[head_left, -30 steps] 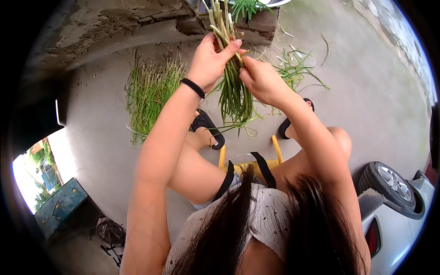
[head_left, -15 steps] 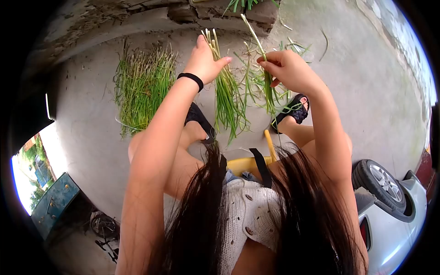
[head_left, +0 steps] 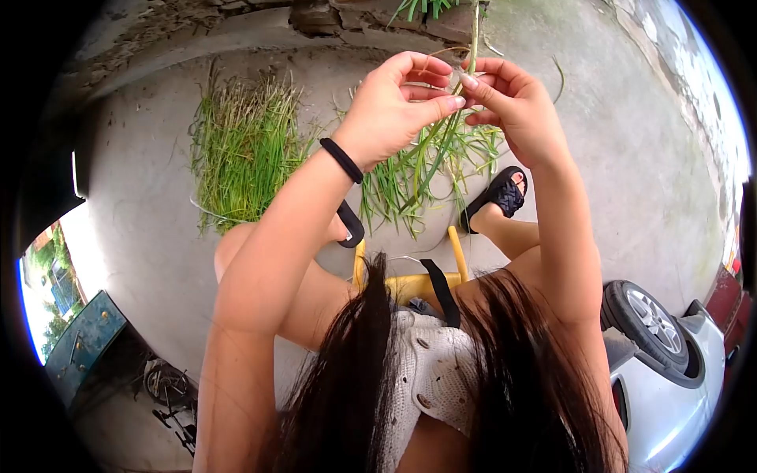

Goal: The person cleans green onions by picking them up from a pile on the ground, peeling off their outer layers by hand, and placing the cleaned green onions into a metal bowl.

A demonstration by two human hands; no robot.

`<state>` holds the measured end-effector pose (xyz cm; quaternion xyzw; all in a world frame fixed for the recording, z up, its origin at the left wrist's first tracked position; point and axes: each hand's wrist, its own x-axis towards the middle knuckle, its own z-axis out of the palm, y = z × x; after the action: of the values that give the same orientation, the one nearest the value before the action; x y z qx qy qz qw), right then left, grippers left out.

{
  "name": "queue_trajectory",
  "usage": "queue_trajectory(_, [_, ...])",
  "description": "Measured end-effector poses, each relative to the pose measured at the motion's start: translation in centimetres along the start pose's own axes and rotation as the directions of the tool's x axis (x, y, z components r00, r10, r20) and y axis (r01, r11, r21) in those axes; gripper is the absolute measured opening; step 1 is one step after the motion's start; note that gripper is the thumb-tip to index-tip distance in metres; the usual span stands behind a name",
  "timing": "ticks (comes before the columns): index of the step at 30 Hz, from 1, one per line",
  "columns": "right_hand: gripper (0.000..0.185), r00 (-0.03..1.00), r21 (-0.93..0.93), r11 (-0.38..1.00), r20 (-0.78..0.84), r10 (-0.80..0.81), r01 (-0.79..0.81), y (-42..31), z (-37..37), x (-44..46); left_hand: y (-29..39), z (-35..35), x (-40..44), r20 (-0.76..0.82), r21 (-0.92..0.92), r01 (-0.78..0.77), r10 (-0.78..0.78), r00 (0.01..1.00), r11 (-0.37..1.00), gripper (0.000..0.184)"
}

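My right hand pinches a garlic chive stalk between thumb and fingers, its pale end pointing up. Thumb and curled fingers of my left hand close on the same stalk just below, with the green leaves trailing down beneath both hands. A thin dry strand curves out by the left fingertips. Under my hands, more garlic chives lie on the ground, partly hidden by my left hand and wrist.
A large heap of garlic chives lies on the concrete ground to the left. Green leaves show on the stone ledge ahead. I sit on a yellow stool. A silver car with a wheel stands at right.
My left hand has let go of its bunch, which now lies on the ground, and has moved right to the stalk. My right hand has raised the stalk slightly.
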<state>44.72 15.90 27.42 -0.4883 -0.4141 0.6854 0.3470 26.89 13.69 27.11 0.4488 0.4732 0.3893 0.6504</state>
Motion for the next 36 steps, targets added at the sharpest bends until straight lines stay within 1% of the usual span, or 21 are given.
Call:
queue_trajectory(2, [0.030,1.000,0.014,1.000,0.024,0.005,-0.005,-0.2,0.0,-0.2,-1.0,0.0,0.4,-0.068,0.173,-0.154,0.167,0.984,0.973,0.033])
queue_trajectory(4, [0.030,0.999,0.016,1.000,0.030,0.013,-0.013,-0.2,0.1,-0.2,-0.4,0.5,0.1,-0.017,0.171,-0.067,0.070,0.997,0.983,0.028])
queue_trajectory(5, [0.031,1.000,-0.037,0.999,0.020,0.009,-0.008,-0.2,0.1,-0.1,-0.2,0.7,0.0,0.009,0.171,-0.023,0.022,1.000,0.985,0.025])
queue_trajectory(7, [0.032,1.000,-0.144,0.990,0.000,0.001,-0.001,-0.1,0.0,-0.2,-0.2,1.0,0.2,0.002,0.171,-0.038,0.038,0.999,0.985,0.021])
queue_trajectory(9, [0.032,0.996,-0.166,0.982,-0.006,-0.089,0.087,-0.2,0.2,-0.3,0.2,1.2,0.3,0.002,0.183,-0.025,0.025,1.000,0.983,0.017])
queue_trajectory(10, [0.033,0.991,-0.177,0.975,-0.008,-0.135,0.132,-0.3,0.1,-0.3,0.2,1.2,0.4,0.023,0.153,-0.016,0.012,1.000,0.988,0.018])
queue_trajectory(11, [0.030,0.994,-0.168,0.980,0.001,-0.106,0.105,-0.4,0.0,-0.4,0.2,1.1,0.5,0.044,0.125,-0.005,0.000,0.999,0.992,0.019])
queue_trajectory(14, [0.027,0.987,-0.213,0.964,0.051,-0.150,0.158,-0.9,-0.5,-0.8,0.7,1.2,0.5,0.097,0.087,0.045,-0.054,0.994,0.995,0.022])
queue_trajectory(16, [0.025,0.984,-0.241,0.954,0.038,-0.176,0.180,-0.7,-0.8,-0.8,1.1,1.4,0.4,0.146,0.050,0.090,-0.097,0.985,0.995,0.023])
queue_trajectory(17, [0.024,0.981,-0.255,0.948,0.030,-0.189,0.191,-0.7,-1.0,-0.9,0.7,1.6,0.2,0.138,0.010,0.057,-0.058,0.989,0.998,0.022])
queue_trajectory(20, [0.023,0.972,-0.346,0.910,0.023,-0.234,0.227,-0.9,-1.2,-1.2,0.5,2.2,0.1,0.102,0.053,0.068,-0.073,0.992,0.996,0.020])
queue_trajectory(21, [0.020,0.954,-0.434,0.858,0.009,-0.299,0.273,-1.1,-1.3,-1.4,0.2,2.1,0.2,0.082,0.160,0.064,-0.078,0.994,0.985,0.018])
queue_trajectory(24, [0.013,0.872,-0.674,0.643,0.004,-0.489,0.364,-1.4,-1.5,-1.7,0.2,1.6,0.4,0.087,0.250,0.069,-0.094,0.992,0.966,0.017])
queue_trajectory(25, [0.011,0.834,-0.721,0.573,0.014,-0.551,0.390,-1.4,-1.9,-1.6,0.6,1.6,0.4,0.114,0.246,0.103,-0.134,0.984,0.964,0.016])
queue_trajectory(28, [0.010,0.774,-0.615,0.695,-0.207,-0.598,0.372,-2.0,-2.7,-1.5,0.6,1.7,0.3,0.149,0.250,0.150,-0.191,0.970,0.956,0.014])
queue_trajectory(29, [0.012,0.781,-0.597,0.727,-0.251,-0.572,0.340,-2.3,-3.7,-1.5,0.3,1.7,0.3,0.174,0.216,0.168,-0.207,0.963,0.962,0.014])
queue_trajectory(30, [0.014,0.755,-0.536,0.783,-0.358,-0.549,0.315,-3.0,-4.2,-1.5,0.3,1.8,0.2,0.184,0.187,0.188,-0.223,0.957,0.964,0.015])
queue_trajectory(32, [0.014,0.651,-0.443,0.810,-0.492,-0.578,0.384,-3.9,-6.2,-1.5,0.5,2.1,-0.1,0.206,0.132,0.229,-0.253,0.945,0.964,0.016])
queue_trajectory(34, [0.016,0.497,-0.512,0.771,-0.591,-0.636,0.378,-4.7,-7.9,-1.8,1.0,2.3,-0.2,0.200,0.089,0.267,-0.280,0.939,0.960,0.020])
queue_trajectory(35, [0.018,0.467,-0.632,0.731,-0.581,-0.667,0.258,-5.1,-8.4,-2.2,1.0,2.3,-0.2,0.202,0.067,0.276,-0.284,0.937,0.959,0.021])
queue_trajectory(36, [0.019,0.535,-0.712,0.679,-0.509,-0.675,0.179,-5.0,-8.8,-2.2,1.0,2.3,-0.1,0.204,0.044,0.285,-0.288,0.936,0.958,0.022])
